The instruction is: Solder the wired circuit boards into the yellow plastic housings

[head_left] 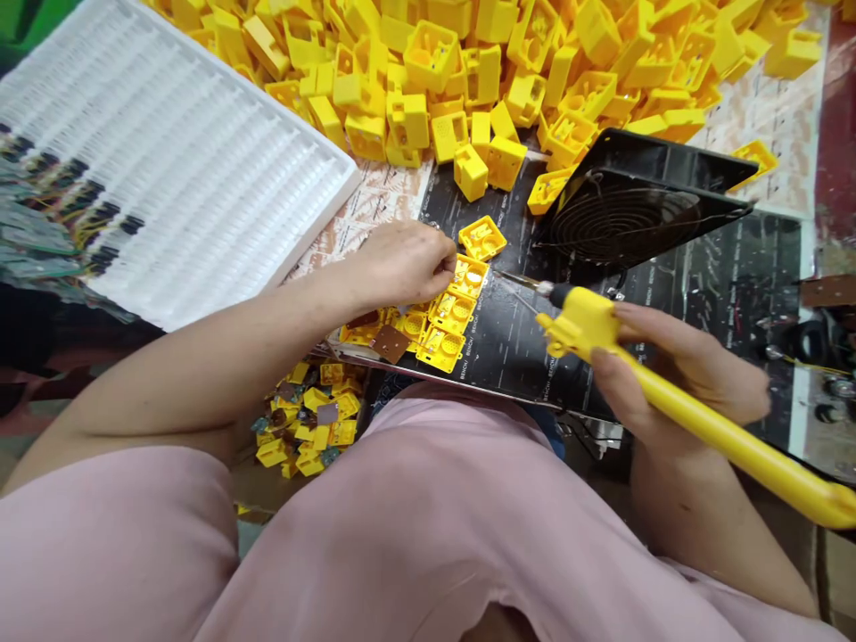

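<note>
My right hand [682, 366] is wrapped round a yellow soldering iron [581, 321], its metal tip and a thin wire guide pointing left at the yellow housings. Bent over the row of small yellow housings [452, 314], my left hand [407, 260] has its fingers pinched at the upper one; what they hold is hidden. The iron's tip is just right of that housing; I cannot tell whether it touches. One more yellow housing [482, 238] lies just beyond my left fingertips. A brown board piece [390, 343] rests at the near end of the row.
A black fan [621, 209] stands beyond my right hand. Yellow casings [415, 116] are heaped at the back. To the left is a white ribbed foam tray [201, 152] with wired circuit boards [40, 223] on it. Below the table edge, a container holds yellow parts [314, 419].
</note>
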Demonstrator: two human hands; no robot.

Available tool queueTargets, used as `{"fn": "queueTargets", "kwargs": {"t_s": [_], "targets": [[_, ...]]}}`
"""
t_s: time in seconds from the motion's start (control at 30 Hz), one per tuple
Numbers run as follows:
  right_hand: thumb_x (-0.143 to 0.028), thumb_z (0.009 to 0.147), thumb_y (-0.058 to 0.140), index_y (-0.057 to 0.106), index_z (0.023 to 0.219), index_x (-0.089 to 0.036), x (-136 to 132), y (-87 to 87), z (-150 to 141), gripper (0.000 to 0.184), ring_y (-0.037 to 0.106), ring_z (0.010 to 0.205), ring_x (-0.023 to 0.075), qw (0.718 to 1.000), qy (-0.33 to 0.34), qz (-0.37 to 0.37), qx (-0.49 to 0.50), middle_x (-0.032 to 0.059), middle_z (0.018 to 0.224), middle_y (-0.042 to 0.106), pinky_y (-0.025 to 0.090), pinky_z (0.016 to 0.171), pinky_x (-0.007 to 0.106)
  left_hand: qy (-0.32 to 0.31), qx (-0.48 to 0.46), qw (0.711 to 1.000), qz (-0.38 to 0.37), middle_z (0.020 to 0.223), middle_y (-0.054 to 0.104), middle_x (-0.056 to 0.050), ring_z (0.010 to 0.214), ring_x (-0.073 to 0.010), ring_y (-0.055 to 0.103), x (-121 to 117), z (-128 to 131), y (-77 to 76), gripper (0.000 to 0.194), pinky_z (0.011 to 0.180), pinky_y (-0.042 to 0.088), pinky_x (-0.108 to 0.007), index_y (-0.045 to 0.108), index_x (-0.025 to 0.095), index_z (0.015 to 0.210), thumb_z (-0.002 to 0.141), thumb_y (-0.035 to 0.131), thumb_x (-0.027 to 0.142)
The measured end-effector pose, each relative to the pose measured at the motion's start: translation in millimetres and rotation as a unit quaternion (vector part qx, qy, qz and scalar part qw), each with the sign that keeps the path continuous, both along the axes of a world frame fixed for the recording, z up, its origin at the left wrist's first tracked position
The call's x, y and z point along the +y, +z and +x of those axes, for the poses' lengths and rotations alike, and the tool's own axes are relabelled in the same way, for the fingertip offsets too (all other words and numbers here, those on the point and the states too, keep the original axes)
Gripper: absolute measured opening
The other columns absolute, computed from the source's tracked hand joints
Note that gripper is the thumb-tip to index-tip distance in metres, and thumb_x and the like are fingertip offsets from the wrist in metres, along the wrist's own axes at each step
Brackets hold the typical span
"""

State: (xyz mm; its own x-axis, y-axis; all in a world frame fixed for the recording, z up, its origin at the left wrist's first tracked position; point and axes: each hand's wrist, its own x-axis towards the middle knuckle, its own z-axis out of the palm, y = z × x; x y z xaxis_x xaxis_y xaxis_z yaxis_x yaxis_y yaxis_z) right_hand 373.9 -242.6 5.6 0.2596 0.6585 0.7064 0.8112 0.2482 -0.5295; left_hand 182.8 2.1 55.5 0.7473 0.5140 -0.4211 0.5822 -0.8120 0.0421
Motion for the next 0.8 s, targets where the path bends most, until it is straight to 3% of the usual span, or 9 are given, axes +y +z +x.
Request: {"fn": "queueTargets", "kwargs": {"t_s": [0.07,0.13,0.3,0.4,0.6,0.8], "targets": [[-0.032,0.101,0.099,0.082,0.155,-0.038,3,-5.1,1,0.057,0.084,0.073,0.0216,0.999,0.024,-0.013,-0.024,0.0,0.109,0.092,0.069,0.062,0.033,0.01,-0.002,1.0,0.008,0.132,0.092,-0.014,0.132,-0.0403,0.086,0,2,0.3,0.044,0.109,0.065,-0.045,0.092,0.019,0.131,0.105,0.056,0.025],[-0.029,0.101,0.098,0.081,0.155,-0.035,6,-6.9,0,0.057,0.085,0.071,0.0229,0.999,0.029,0.003,-0.033,0.001,0.107,0.092,0.069,0.06,0.034,0.017,-0.007,1.0,0.012,0.133,0.091,-0.012,0.134,-0.0397,0.086,1,1,-0.5,0.045,0.112,0.064,-0.045,0.092,0.02,0.133,0.105,0.057,0.027],[-0.03,0.103,0.097,0.085,0.13,-0.031,12,-5.3,-10,0.03,0.087,0.072,0.0226,0.998,0.053,-0.008,-0.035,0.0012,0.101,0.092,0.071,0.059,0.03,0.019,-0.02,1.0,0.013,0.135,0.09,-0.01,0.135,-0.0381,0.085,5,-1,-5.0,0.043,0.114,0.063,-0.044,0.09,0.022,0.132,0.106,0.056,0.03],[-0.03,0.105,0.096,0.084,0.118,-0.028,19,-5.5,-15,0.018,0.087,0.071,0.0215,0.998,0.034,-0.011,-0.057,0.0017,0.1,0.092,0.071,0.06,0.028,0.026,-0.049,0.998,0.016,0.136,0.089,-0.011,0.136,-0.0376,0.084,8,1,-8.3,0.044,0.116,0.063,-0.045,0.088,0.021,0.133,0.108,0.053,0.03],[-0.025,0.104,0.095,0.072,0.099,-0.028,34,-12.3,-21,0.025,0.085,0.064,0.0203,0.995,0.049,0.024,-0.082,-0.0034,0.083,0.086,0.066,0.052,0.027,0.02,-0.044,0.999,0.023,0.136,0.089,-0.013,0.135,-0.038,0.083,8,7,-13.3,0.045,0.115,0.064,-0.045,0.089,0.019,0.134,0.11,0.053,0.028],[-0.026,0.1,0.101,0.069,0.1,-0.029,46,-13.8,-23,0.032,0.083,0.062,0.0181,0.989,0.068,0.052,-0.117,-0.0047,0.083,0.087,0.063,0.05,0.026,0.018,-0.043,0.999,0.02,0.132,0.089,-0.016,0.133,-0.04,0.084,7,7,-13.3,0.045,0.111,0.065,-0.046,0.089,0.018,0.135,0.11,0.052,0.028]]}}
